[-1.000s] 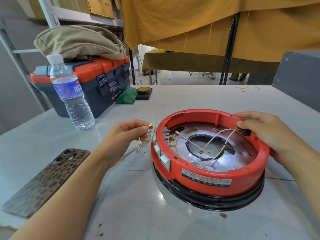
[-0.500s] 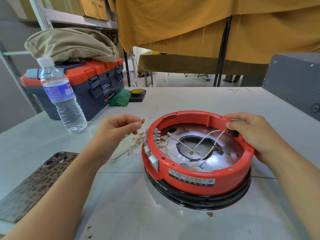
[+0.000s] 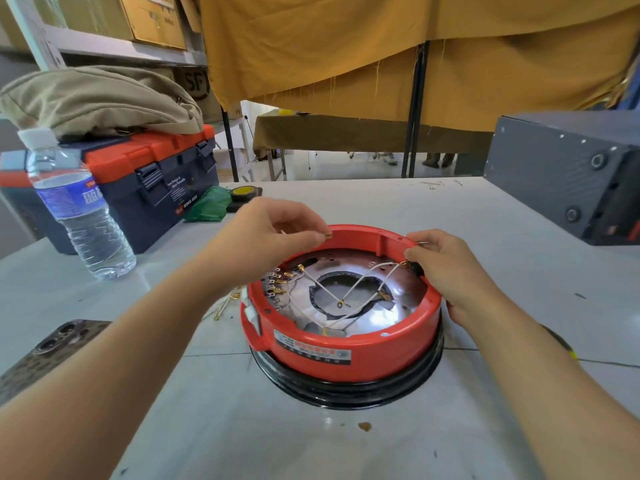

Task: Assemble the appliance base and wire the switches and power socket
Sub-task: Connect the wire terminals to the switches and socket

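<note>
Grey bench (image 3: 450,216) surface carries the red appliance base (image 3: 346,341), set upside down near the middle on its black ring. White wires (image 3: 360,289) are crossed over the metal plate inside. The rim beside the power socket (image 3: 414,268) is gripped by the right hand (image 3: 450,271). A brass terminal (image 3: 327,234) is pinched by the left hand (image 3: 273,230) above the far rim. The terminal should be aligned squarely with its tab before being pushed home.
</note>
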